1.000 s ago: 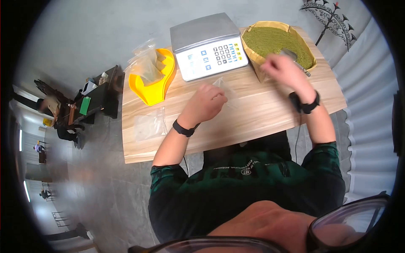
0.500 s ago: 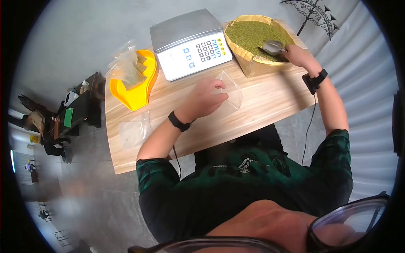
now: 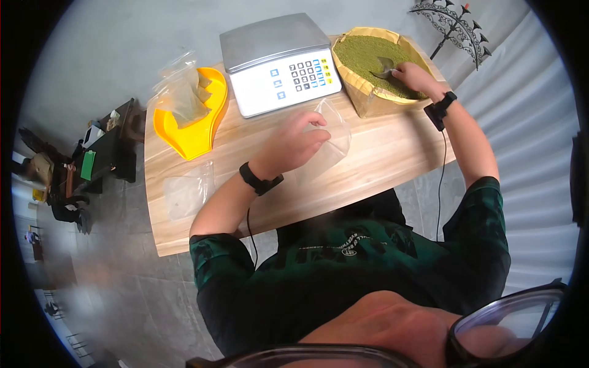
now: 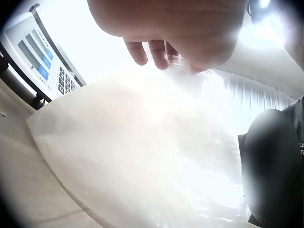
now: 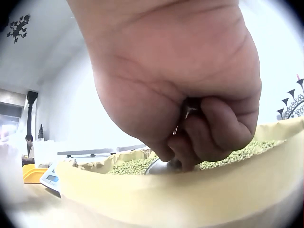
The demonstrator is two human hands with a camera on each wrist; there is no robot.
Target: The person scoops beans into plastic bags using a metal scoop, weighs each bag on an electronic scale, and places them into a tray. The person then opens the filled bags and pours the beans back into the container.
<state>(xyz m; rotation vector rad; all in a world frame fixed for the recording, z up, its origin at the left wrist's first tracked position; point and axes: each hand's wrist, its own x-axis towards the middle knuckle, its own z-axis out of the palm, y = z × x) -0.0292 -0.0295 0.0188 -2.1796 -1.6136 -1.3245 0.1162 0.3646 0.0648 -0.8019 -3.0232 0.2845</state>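
The left hand [image 3: 291, 146] pinches the mouth of a clear plastic bag [image 3: 334, 138] above the table; in the left wrist view the bag [image 4: 137, 142] hangs below the curled fingers. The right hand [image 3: 417, 80] grips the handle of a metal scoop [image 3: 385, 69] among green beans [image 3: 367, 51] in a paper-lined sack [image 3: 363, 98]. In the right wrist view the fingers of the right hand [image 5: 190, 95] curl round the handle, and the scoop's bowl [image 5: 160, 167] is partly hidden behind the sack's rim.
A white scale [image 3: 287, 86] with a grey plate stands left of the sack. Farther left, a yellow tray [image 3: 197, 142] holds filled clear bags [image 3: 184, 101]. A flat clear bag [image 3: 184, 193] lies near the left forearm. Cables hang from both wrists.
The right hand has come to the scoop, gripped its handle and moved it farther into the beans. The left hand's bag shows wider open than a second ago. The head view has shifted.
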